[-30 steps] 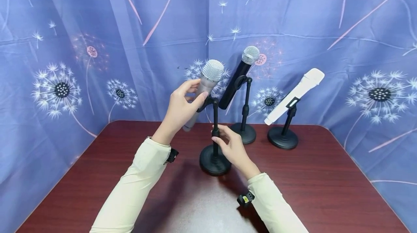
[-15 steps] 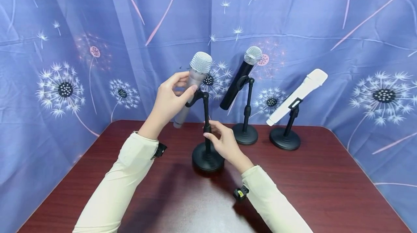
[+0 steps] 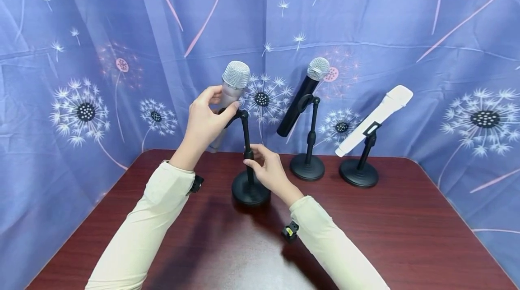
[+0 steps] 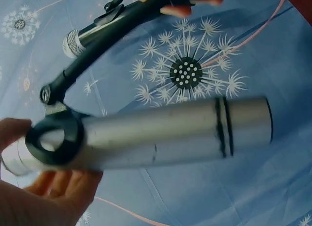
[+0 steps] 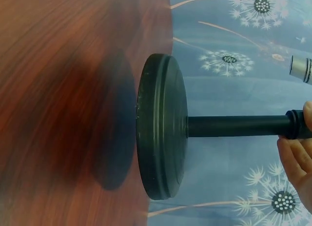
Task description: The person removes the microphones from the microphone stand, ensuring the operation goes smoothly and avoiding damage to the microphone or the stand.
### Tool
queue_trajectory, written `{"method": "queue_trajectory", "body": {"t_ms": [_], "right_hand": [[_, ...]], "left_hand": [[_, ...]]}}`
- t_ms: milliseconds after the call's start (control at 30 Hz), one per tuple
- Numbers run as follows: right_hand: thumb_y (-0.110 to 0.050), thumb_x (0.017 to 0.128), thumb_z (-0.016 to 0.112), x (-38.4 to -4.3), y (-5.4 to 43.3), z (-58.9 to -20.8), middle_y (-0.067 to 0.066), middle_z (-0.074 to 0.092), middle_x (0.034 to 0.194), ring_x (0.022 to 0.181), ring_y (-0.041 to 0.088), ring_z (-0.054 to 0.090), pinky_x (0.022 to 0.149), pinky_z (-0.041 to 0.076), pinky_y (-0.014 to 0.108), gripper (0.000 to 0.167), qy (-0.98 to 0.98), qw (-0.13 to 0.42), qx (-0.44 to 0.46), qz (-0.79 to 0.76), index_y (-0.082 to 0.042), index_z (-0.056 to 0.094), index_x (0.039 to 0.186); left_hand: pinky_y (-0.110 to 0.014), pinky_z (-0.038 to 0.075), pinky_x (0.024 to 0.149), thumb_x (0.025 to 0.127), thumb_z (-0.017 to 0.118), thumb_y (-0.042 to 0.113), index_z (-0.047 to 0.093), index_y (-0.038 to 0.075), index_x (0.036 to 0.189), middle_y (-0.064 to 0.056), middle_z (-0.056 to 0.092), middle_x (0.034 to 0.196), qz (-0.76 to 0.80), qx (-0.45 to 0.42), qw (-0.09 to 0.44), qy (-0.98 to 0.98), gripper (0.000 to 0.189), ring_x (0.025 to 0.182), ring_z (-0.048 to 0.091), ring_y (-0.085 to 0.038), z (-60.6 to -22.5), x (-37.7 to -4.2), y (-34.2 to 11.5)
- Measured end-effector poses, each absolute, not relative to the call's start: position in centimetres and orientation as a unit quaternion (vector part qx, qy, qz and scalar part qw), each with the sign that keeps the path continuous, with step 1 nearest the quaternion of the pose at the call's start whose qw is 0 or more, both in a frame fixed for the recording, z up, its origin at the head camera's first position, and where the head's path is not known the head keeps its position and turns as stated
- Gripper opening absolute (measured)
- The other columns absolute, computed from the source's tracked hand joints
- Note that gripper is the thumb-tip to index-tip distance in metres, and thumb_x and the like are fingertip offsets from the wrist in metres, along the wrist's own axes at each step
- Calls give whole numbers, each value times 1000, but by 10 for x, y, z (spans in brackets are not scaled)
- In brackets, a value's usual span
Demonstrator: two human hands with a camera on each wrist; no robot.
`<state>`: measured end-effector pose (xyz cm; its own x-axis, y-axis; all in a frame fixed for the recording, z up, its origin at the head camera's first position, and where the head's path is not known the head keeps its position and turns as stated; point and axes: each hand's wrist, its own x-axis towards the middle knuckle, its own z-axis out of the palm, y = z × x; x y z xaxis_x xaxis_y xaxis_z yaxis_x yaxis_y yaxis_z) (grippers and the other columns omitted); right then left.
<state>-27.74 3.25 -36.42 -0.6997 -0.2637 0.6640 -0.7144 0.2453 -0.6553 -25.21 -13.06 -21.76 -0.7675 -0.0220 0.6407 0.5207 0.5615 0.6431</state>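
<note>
A silver microphone (image 3: 230,91) with a mesh head sits tilted in the clip of a black desk stand (image 3: 245,132). My left hand (image 3: 205,116) grips the microphone's body just below the mesh, beside the clip. In the left wrist view the silver microphone (image 4: 161,133) passes through the ring-shaped clip (image 4: 56,138). Around the stand's collar, halfway up the pole, my right hand (image 3: 270,170) has its thumb and fingers. The right wrist view shows the round base (image 5: 163,128) appearing raised off the table, with its shadow on the wood below.
To the right, a black microphone (image 3: 298,105) with a silver head leans in its own stand (image 3: 307,167). Further right, a white microphone (image 3: 373,121) rests in another stand (image 3: 359,172). A blue dandelion-print curtain (image 3: 162,24) hangs behind the reddish-brown table (image 3: 386,231).
Both hands have carried the stand and silver microphone leftward, away from the other two stands. The grips look the same, and the view has shifted slightly.
</note>
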Motion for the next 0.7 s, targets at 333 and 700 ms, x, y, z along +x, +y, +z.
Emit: {"method": "queue_trajectory", "body": {"t_ms": [333,700], "right_hand": [[-5,86,71,-282,24,-366,9,70,94,86,19,68,73,55,31,31,-769,204,305,523,-1,63,115],[-7,86,72,-282,25,-364,7,70,95,86,17,67,76,55,30,29,-782,193,294,514,-2,63,114]], "left_hand": [[-41,45,85,80,76,21,66,4,111,-13,63,105,-452,-104,368,-806,36,100,60,-26,-225,-254,-123],[-38,50,87,81,78,22,67,2,112,-16,67,104,-461,-103,354,-807,38,98,62,-25,-220,-250,-123]]}}
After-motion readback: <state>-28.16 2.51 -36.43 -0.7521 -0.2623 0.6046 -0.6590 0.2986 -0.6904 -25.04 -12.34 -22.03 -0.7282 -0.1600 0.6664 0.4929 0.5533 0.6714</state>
